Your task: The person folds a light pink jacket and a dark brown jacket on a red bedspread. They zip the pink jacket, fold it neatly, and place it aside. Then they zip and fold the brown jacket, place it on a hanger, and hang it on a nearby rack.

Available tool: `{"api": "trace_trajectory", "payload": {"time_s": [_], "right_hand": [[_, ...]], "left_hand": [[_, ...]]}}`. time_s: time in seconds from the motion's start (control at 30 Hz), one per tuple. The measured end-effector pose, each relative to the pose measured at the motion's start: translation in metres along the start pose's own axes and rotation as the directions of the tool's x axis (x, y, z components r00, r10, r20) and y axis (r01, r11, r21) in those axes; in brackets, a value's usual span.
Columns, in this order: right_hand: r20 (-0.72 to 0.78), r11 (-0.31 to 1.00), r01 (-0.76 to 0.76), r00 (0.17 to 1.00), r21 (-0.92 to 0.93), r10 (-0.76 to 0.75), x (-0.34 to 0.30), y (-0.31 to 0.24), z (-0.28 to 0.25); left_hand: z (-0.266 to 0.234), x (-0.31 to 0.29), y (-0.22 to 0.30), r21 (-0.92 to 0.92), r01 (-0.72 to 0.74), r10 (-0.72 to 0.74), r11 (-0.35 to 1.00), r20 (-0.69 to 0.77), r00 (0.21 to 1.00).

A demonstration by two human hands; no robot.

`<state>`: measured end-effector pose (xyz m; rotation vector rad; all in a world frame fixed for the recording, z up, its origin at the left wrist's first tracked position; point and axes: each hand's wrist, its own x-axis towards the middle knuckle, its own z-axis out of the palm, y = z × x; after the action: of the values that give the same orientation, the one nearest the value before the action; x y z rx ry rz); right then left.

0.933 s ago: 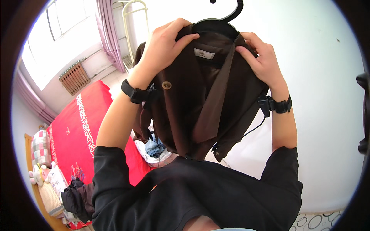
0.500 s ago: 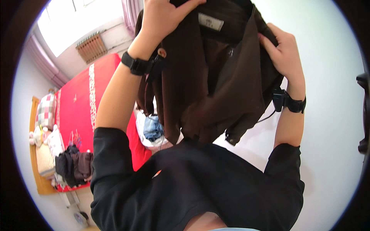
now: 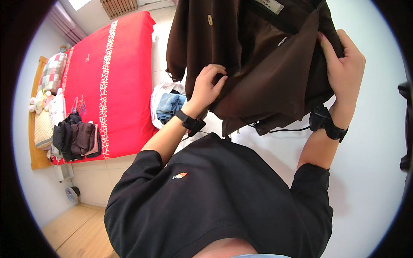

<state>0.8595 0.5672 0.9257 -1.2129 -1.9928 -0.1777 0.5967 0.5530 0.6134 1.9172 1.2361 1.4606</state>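
A dark brown jacket [image 3: 262, 81] hangs open in front of me, with a light label inside its neck and a button on its left front. My right hand [image 3: 346, 69] grips it high on the right side, thumb in front, the other fingers mostly behind the cloth. Lower down, my left hand [image 3: 209, 87] has its fingers bent against the left front panel, thumb and fingers closed around the cloth near the opening edge. Both wrists wear black bands with small boxes. The jacket's top runs out of view.
To the left stands a bed with a red cover [image 3: 129, 86]. Folded dark clothes [image 3: 81, 139] and soft toys lie at its near left end. Beside the bed, a white bag [image 3: 158, 92] holds blue denim [image 3: 170, 107]. A white wall [image 3: 370, 172] rises on my right.
My left hand has let go of the jacket's upper left side and come down to its front panel. The right hand keeps its hold, shifted slightly right. My view has tilted downward.
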Motion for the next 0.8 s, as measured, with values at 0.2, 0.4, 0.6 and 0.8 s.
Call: {"api": "trace_trajectory", "payload": {"time_s": [0.2, 0.4, 0.6, 0.8], "right_hand": [[0.007, 0.999, -0.014, 1.0, -0.03, 0.014, 0.017, 0.008, 0.03], [-0.098, 0.988, -0.037, 0.995, -0.147, 0.022, 0.041, 0.012, 0.029], [-0.098, 0.981, -0.155, 0.985, -0.112, 0.145, 0.077, 0.045, 0.068], [-0.038, 0.989, -0.136, 0.99, 0.065, 0.138, 0.124, 0.065, 0.108]], "left_hand": [[-0.006, 0.024, -0.031, 0.008, 0.378, -0.357, 0.926, 0.347, 0.867], [0.011, 0.049, -0.025, -0.093, -0.121, 0.15, 0.988, 0.451, 0.88], [0.023, 0.077, -0.052, 0.083, -0.116, 0.085, 0.99, 0.307, 0.948], [0.034, 0.115, -0.097, -0.094, -0.013, 0.027, 0.996, 0.154, 0.988]]}}
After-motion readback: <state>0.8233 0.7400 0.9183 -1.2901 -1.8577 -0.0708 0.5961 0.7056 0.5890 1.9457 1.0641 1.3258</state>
